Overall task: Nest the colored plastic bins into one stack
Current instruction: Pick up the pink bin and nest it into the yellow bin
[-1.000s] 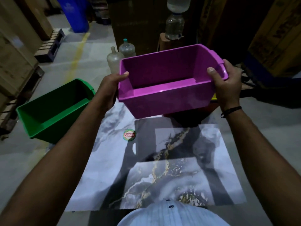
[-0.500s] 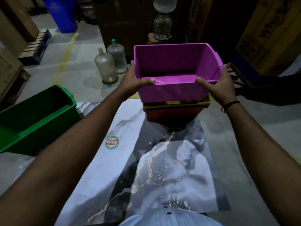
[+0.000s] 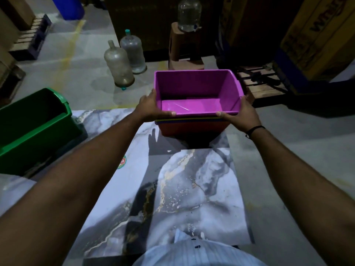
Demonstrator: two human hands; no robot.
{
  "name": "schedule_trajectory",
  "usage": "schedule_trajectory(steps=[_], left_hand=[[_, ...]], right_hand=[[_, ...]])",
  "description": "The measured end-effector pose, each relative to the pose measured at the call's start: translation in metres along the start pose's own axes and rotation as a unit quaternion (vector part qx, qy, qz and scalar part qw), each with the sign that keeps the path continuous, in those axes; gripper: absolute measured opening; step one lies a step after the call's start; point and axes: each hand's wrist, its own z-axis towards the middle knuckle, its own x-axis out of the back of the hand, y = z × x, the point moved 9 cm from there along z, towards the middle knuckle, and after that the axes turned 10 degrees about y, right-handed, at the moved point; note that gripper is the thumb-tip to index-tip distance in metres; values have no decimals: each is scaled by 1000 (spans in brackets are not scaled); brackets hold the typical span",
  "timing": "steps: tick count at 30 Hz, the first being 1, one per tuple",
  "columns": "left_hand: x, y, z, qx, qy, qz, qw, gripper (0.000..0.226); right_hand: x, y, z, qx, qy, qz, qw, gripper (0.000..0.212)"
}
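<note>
A purple bin sits nested on top of a stack of bins at the far end of the marble table. Under its front rim show thin yellow and blue rims, and below them the red bottom bin. My left hand grips the purple bin's front left corner, thumb over the rim. My right hand grips its front right corner in the same way. A green bin stands apart at the table's left edge, open side up.
The marble-patterned table top stretches from me to the stack. On the floor behind stand two large water jugs, a stool with a bottle on it, wooden pallets and cardboard boxes at the right.
The purple bin was held up in the air, then came down into the stack and now sits deep in it. Both hands slid to its front corners.
</note>
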Motion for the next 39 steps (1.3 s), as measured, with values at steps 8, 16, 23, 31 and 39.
schedule_trajectory(steps=[8, 16, 23, 31, 39], left_hand=[[-13, -17, 7, 56, -31, 80, 995, 139], [-16, -9, 3, 43, -29, 87, 995, 124], [-20, 2, 10, 46, -89, 212, 972, 114], [-20, 12, 17, 114, -98, 342, 928, 94], [-24, 8, 9, 120, -71, 324, 936, 83]], right_hand=[[-4, 9, -1, -5, 4, -15, 1000, 90], [-7, 13, 1, -3, 5, -40, 999, 92], [-9, 16, 3, 1, 0, -78, 997, 100], [-6, 11, -3, 58, 49, -274, 959, 108], [-17, 17, -4, 64, 23, -289, 955, 113]])
